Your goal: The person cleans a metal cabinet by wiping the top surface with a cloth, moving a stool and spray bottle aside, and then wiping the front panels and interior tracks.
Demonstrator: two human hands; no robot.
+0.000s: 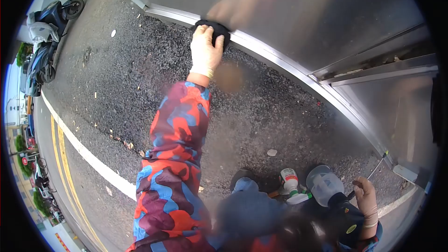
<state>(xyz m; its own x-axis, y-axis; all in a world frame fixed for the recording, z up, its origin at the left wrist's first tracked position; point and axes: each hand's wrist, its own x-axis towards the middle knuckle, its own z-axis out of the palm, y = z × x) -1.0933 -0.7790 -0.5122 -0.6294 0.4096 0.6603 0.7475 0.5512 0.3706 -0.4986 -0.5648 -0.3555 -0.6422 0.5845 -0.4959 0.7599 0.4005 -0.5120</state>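
Observation:
My left hand [204, 55], in a pale thin glove, presses a black cloth [221, 30] against the metal ledge [275, 62] along the bottom of a shiny steel panel [280, 14]. Its fingers are bent over the cloth. At the lower right, my right hand [366, 196], gloved too, is closed around a thin tool [377, 165] with a metal shaft and a dark handle. The tool's yellowish tip is close to the lower end of the ledge.
A white spray bottle [290, 181] with a green-and-white trigger lies by my feet, beside a clear plastic tub [325, 185]. Rough asphalt [261, 121] spreads below the panel. A parked scooter [44, 51] stands at the far left, near a white painted line [93, 154].

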